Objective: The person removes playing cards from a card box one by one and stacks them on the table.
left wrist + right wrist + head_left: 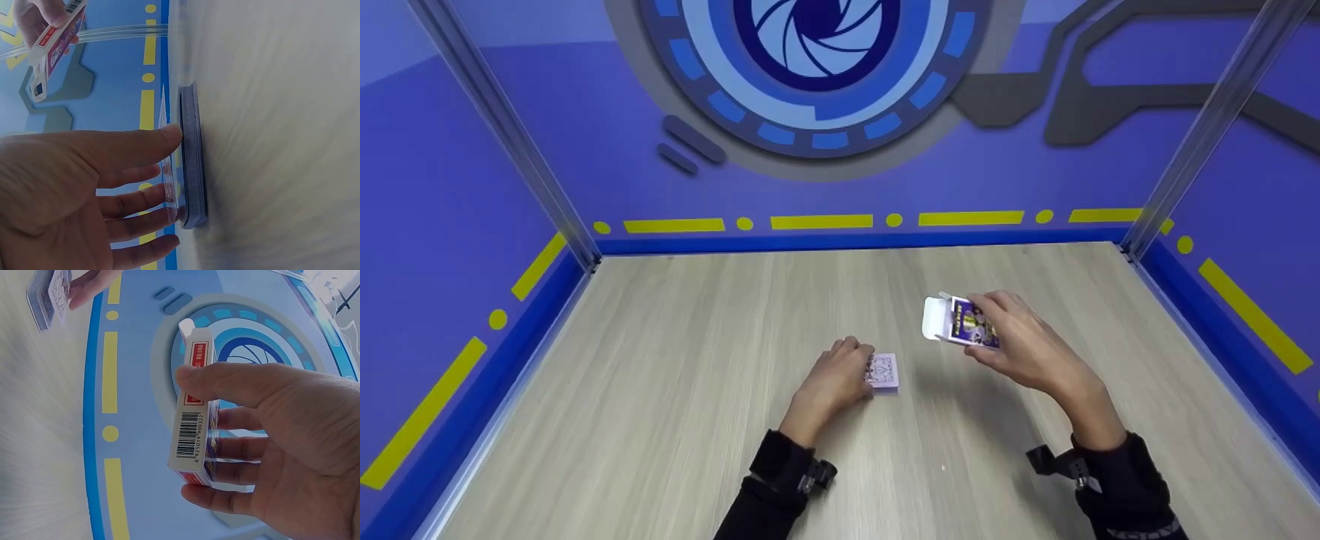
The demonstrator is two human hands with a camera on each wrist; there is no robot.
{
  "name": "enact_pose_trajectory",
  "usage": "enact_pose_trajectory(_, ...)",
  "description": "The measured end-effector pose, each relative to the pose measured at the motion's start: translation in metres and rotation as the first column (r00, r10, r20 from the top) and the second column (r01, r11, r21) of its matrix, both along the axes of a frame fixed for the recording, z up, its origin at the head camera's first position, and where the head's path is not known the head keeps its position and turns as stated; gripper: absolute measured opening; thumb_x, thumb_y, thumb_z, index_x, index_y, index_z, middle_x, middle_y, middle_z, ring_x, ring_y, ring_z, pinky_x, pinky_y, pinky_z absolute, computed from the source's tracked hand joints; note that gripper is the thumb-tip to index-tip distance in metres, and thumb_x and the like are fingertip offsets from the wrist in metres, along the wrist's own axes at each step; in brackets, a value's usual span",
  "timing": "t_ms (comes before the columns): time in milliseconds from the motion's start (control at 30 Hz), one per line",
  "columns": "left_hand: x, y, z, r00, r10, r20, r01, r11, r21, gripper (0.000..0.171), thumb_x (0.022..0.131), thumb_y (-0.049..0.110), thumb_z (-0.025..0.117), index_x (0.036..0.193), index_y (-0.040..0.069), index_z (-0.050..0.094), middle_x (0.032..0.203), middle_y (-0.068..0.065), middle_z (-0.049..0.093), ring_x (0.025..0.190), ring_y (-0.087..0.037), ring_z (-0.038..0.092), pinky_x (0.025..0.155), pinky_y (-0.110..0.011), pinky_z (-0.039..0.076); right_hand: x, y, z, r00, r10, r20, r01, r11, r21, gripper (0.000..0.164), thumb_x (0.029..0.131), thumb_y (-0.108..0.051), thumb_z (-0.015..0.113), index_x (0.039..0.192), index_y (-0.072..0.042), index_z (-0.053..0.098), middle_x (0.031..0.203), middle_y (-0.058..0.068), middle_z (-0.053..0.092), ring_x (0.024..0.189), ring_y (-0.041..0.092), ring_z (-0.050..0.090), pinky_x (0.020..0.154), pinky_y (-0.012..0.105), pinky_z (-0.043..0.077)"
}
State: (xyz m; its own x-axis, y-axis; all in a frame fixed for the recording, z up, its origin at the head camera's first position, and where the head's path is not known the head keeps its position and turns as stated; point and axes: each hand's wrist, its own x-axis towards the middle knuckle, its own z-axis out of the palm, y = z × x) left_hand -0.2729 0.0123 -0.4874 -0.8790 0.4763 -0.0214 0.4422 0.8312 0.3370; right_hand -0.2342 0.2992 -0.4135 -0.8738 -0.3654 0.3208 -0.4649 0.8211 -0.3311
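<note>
A deck of playing cards (883, 371) with a patterned back lies on the table near its middle. My left hand (834, 376) is at the deck's left side, its thumb at the near edge and fingers at the far edge. In the left wrist view a thin patterned card (169, 185) slants up from the stack, between thumb and fingers. My right hand (1024, 337) holds the card box (975, 322) in the air to the right, thumb on one narrow side and fingers on the other. The box's white flap (937, 318) hangs open, pointing left.
The wooden table (675, 360) is enclosed by blue-purple panels (585, 150) at the back and both sides. Metal posts (1192, 127) stand at the back corners. Black straps (784, 459) with small cameras sit on both wrists.
</note>
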Motion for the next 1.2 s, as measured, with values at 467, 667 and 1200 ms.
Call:
enact_pose_trajectory(467,-0.002,0.001,-0.007,1.0,0.001,0.027,-0.002,1.0,0.026,0.062,0.082,0.015,0.086,0.138,0.004,0.062,0.123,-0.012,0.062,0.114,-0.029,0.058,0.101,-0.047,0.048,0.001,-0.002,-0.001,1.0,0.017,0.002,-0.017,1.0,-0.006,0.068,0.085,-0.015,0.085,0.143,0.0,0.054,0.131,0.02,0.057,0.107,0.03,0.057,0.083,0.047,0.053)
enact_pose_trajectory(667,-0.003,0.0,-0.008,0.999,-0.006,0.034,0.006,1.0,0.025,0.06,0.083,0.015,0.085,0.138,0.004,0.063,0.124,-0.012,0.062,0.115,-0.029,0.057,0.102,-0.047,0.047,0.001,-0.002,-0.001,1.0,0.018,0.006,-0.018,1.0,-0.003,0.067,0.085,-0.015,0.085,0.142,0.001,0.055,0.131,0.02,0.057,0.108,0.03,0.057,0.085,0.046,0.052)
enact_pose_trajectory(1200,0.005,0.004,0.035,0.924,0.23,-0.306,-0.062,0.878,0.474,0.016,0.096,0.02,0.074,0.107,0.009,0.074,0.101,-0.004,0.071,0.095,-0.02,0.068,0.08,-0.035,0.056,-0.001,-0.007,-0.002,0.999,-0.001,-0.038,0.001,1.0,0.004,0.066,0.082,-0.013,0.088,0.138,0.003,0.056,0.131,0.021,0.058,0.115,0.034,0.056,0.091,0.05,0.05)
